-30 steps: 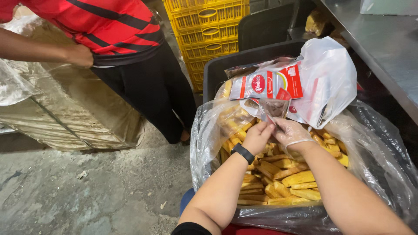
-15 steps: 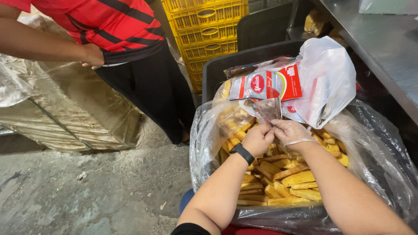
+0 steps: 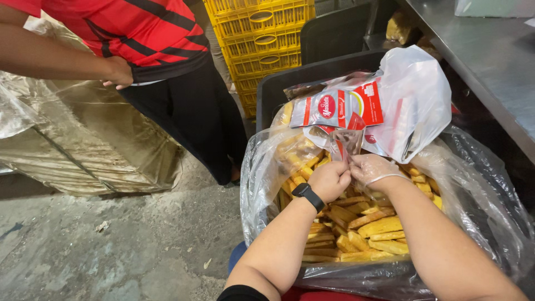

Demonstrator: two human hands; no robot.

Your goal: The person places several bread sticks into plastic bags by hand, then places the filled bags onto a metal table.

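My left hand (image 3: 330, 179), with a black watch at the wrist, and my right hand (image 3: 372, 167), in a thin clear glove, both pinch the mouth of a small clear printed bag (image 3: 344, 142). They hover over a big clear plastic liner (image 3: 262, 173) full of yellow fried sticks (image 3: 374, 228). Just beyond my hands lies a stack of red-and-white printed empty packets (image 3: 337, 107), partly inside a white plastic bag (image 3: 415, 100).
A person in a red striped shirt (image 3: 134, 30) stands at the left, hand on hip, beside a large gold-tinted wrapped bundle (image 3: 83, 145). Yellow crates (image 3: 262, 33) are stacked behind. A steel counter (image 3: 490, 50) runs along the right. A black bin (image 3: 290, 78) sits behind the liner.
My hands stay at the small bag's mouth, fingers working it slightly. The person at the left has shifted the hand a little right along the hip.
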